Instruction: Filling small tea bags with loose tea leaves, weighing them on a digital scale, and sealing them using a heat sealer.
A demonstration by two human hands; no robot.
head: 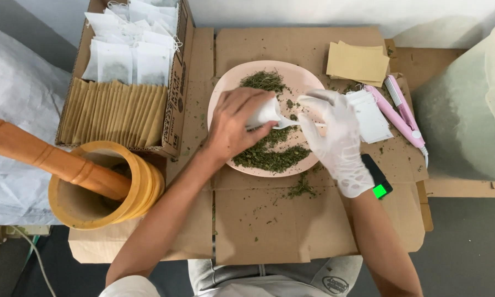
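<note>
Head view: left hand (233, 124) fingers closed round small white sachet (263, 113) over pink plate (225, 88). Gloved right hand (335, 132) fingers pinch white spoon (291, 122) at sachet mouth. Plate holds dried green herb (269, 157). Wooden mortar (143, 187) with pestle (49, 157) left; carton (178, 82) of sachets behind; pink sealer (402, 113) right. Cardboard (269, 225) in front open.

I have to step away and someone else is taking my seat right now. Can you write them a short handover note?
Left hand, bare, grips a small white filter bag over the round pink plate.
Right hand, in a white glove, holds a white spoon at the bag's mouth.
Dried green herb lies on the plate.
Done: filled white bags sit in the cardboard box.
Left: this bag, and herb on the plate.
</note>
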